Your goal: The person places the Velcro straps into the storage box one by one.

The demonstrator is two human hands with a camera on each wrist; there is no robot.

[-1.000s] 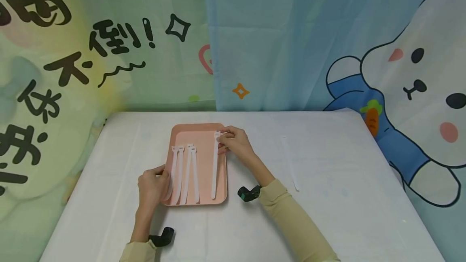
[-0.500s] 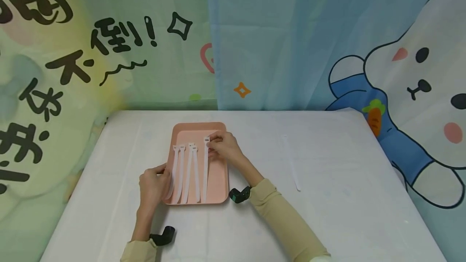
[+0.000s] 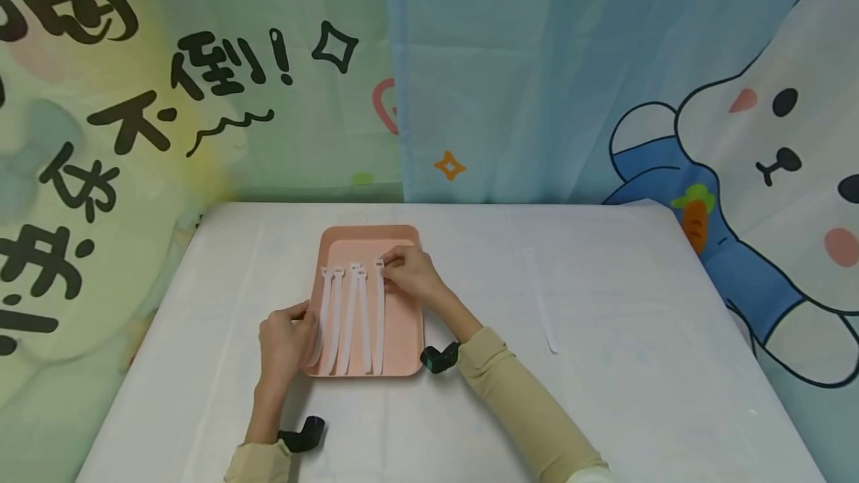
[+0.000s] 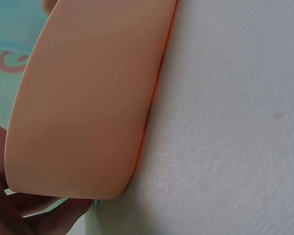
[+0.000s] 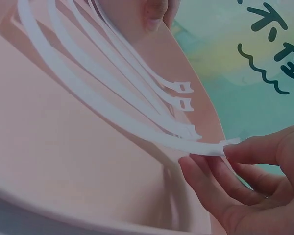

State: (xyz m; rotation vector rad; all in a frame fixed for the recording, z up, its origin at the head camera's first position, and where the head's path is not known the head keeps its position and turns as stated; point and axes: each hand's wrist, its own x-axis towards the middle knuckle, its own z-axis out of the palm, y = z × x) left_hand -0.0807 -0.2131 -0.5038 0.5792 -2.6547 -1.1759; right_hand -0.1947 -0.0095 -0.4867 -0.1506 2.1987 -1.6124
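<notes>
A shallow pink tray (image 3: 405, 334) lies on the table, and my left hand (image 3: 285, 341) grips its left rim. In the left wrist view the tray's outer wall (image 4: 88, 98) fills the middle, with fingers (image 4: 59, 215) curled at its corner. Several white slotted-head cable ties (image 3: 348, 319) lie side by side lengthwise in the tray's left half. With thumb and fingertips, my right hand (image 3: 412, 272) pinches the slotted head of the rightmost cable tie (image 3: 380, 319). In the right wrist view that held cable tie (image 5: 103, 107) bows down into the tray, its head partly covered by the thumb.
Another thin white strip (image 3: 542, 304) lies on the white tablecloth (image 3: 637, 379) to the right. Each wrist carries a black camera, one on the left (image 3: 305, 434) and one on the right (image 3: 439, 358). A printed curtain (image 3: 483, 80) hangs behind the table.
My right hand has moved left and slightly down with the cable tie, bringing it beside the others in the tray. The left hand has stayed on the rim.
</notes>
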